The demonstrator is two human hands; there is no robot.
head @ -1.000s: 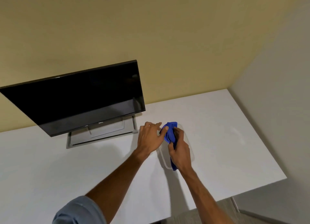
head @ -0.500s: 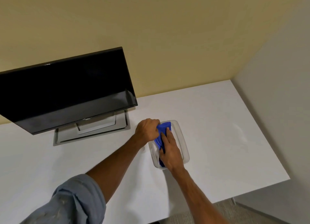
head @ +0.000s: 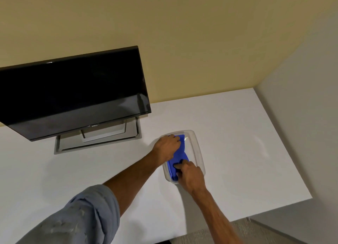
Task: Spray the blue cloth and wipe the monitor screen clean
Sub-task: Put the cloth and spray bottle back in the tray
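Head view | cloth [head: 178,155] lies in clear tray [head: 198,148] right of monitor [head: 73,95] | left hand [head: 167,147], right hand [head: 192,176]: each grip pressing cloth ends, likely flattening | tabletop [head: 237,143]

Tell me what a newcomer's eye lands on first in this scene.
The blue cloth stands out first, lying in a clear plastic tray on the white desk, with the left hand on its far end and the right hand on its near end. Next comes the black monitor, dark, standing to the left against the yellow wall.
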